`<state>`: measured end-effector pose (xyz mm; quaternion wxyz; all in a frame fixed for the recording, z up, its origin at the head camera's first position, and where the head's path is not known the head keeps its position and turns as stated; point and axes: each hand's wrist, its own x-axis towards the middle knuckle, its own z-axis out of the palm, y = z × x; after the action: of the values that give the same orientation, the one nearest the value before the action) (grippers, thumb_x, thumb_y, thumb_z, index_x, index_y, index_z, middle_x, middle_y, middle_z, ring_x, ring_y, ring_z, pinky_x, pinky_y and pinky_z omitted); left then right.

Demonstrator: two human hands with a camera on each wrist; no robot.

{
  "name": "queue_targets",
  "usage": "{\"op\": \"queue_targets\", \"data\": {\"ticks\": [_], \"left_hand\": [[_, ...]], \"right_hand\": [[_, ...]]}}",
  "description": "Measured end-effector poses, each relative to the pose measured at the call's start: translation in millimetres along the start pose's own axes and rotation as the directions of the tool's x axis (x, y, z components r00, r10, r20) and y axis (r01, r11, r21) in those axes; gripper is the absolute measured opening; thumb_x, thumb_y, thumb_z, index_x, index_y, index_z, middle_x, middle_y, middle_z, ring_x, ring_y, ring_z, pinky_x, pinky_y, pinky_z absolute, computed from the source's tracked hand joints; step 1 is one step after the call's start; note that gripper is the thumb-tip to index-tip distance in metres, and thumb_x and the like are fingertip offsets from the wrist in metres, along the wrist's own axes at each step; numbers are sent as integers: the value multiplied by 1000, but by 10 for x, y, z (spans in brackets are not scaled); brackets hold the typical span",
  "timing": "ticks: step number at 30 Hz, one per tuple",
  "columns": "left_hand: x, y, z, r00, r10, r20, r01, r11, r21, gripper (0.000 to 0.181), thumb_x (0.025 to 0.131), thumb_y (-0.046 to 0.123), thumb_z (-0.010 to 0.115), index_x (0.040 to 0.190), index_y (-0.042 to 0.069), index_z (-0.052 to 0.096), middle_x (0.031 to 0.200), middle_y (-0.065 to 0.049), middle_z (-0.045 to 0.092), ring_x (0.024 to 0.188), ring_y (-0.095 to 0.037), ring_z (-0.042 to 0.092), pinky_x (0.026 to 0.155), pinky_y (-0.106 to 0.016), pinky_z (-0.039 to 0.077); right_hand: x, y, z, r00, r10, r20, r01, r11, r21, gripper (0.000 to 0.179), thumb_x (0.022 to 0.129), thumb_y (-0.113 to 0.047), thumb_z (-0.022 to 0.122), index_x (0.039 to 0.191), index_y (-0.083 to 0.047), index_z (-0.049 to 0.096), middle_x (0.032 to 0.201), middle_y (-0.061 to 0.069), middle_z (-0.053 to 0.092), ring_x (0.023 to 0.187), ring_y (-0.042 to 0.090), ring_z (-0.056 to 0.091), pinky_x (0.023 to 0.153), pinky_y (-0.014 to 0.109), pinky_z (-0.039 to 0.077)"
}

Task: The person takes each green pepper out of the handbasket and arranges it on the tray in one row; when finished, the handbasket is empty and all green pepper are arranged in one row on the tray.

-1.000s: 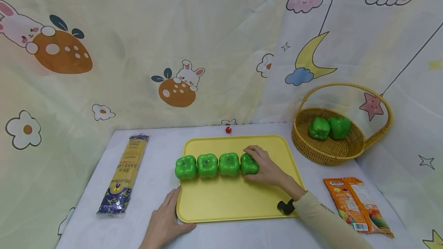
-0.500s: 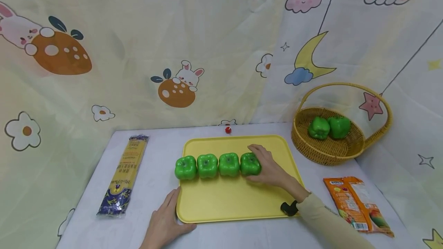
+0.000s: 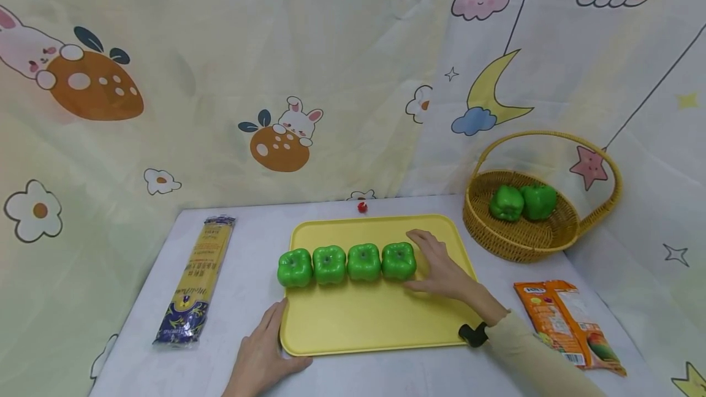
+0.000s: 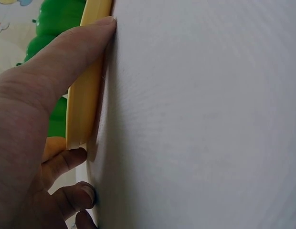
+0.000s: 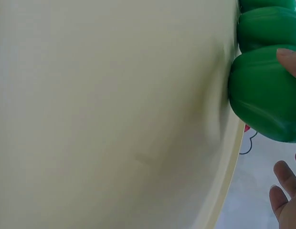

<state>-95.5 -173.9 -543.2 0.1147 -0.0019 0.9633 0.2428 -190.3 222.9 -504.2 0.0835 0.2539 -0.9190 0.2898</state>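
Several green bell peppers stand in a row across a yellow tray [image 3: 358, 323], the leftmost pepper [image 3: 295, 268] at the tray's left edge. Just right of the rightmost pepper [image 3: 399, 261] is my right hand [image 3: 448, 271], thumb and fingers spread apart with nothing between them. In the right wrist view its thumb [image 5: 292, 62] overlaps that pepper, and other fingertips stand off it. My left hand [image 3: 261, 348] rests at the tray's front left corner. Its thumb [image 4: 67, 57] lies along the front rim in the left wrist view, and the fingers reach along the left side.
A wicker basket [image 3: 518, 249] holding two green peppers stands at the back right. An orange snack bag [image 3: 570, 326] lies on the right, a spaghetti pack [image 3: 195, 280] on the left. Behind the tray is a small red object [image 3: 362, 207]. A patterned cloth hangs at the back.
My right hand has let go of the rightmost pepper and moved off to the right, its fingers opening. That pepper has stayed about in place. The left hand has not moved.
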Motion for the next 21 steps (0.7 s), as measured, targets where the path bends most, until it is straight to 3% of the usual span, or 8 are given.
{"op": "queue_targets", "data": {"ticks": [11,21], "left_hand": [[-1,-6,-7,1000,1,-4,-1,1000,2,138,49,74,87,159,13,28,160,-12,39,131,-41,55,98,-72,46],[1,-7,13,999,24,-26,-24,1000,1,136,50,73,87,158,13,29,160,-12,40,131,-40,56,96,-70,49]], "right_hand": [[-50,105,-184,1000,2,-10,-2,1000,-18,112,65,-31,93,154,-4,31,153,16,35,139,33,38,104,52,35],[-29,206,-553,993,115,-14,-115,993,11,110,72,-37,89,157,-9,24,158,21,27,142,43,32,108,75,25]]}}
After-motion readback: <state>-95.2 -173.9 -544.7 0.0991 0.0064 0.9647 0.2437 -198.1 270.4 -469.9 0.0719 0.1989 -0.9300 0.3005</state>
